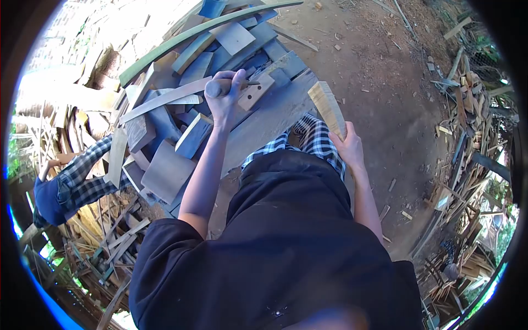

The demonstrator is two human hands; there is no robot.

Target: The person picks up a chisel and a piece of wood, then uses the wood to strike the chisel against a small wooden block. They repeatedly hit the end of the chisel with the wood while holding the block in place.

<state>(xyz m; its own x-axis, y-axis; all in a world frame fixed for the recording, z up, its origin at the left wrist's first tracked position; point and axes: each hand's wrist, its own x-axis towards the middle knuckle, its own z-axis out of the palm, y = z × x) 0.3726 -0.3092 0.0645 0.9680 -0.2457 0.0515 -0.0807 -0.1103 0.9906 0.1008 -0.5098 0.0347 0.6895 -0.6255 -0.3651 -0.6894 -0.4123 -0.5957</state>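
Observation:
My left hand is closed around the rounded wooden handle of a tool whose thin dark metal tip points right. Just under that tip, on the bench, lies a small wooden block with dark holes in it. A long thin wooden strip runs from near this hand to the lower left. My right hand grips the lower end of a pale flat wood piece, held up beside the bench's right edge, over my checked trousers.
Many wood offcuts are heaped on the wooden bench, with a long curved strip across the top. Another person is at the left. Scrap wood piles line the right side, beyond a dirt floor.

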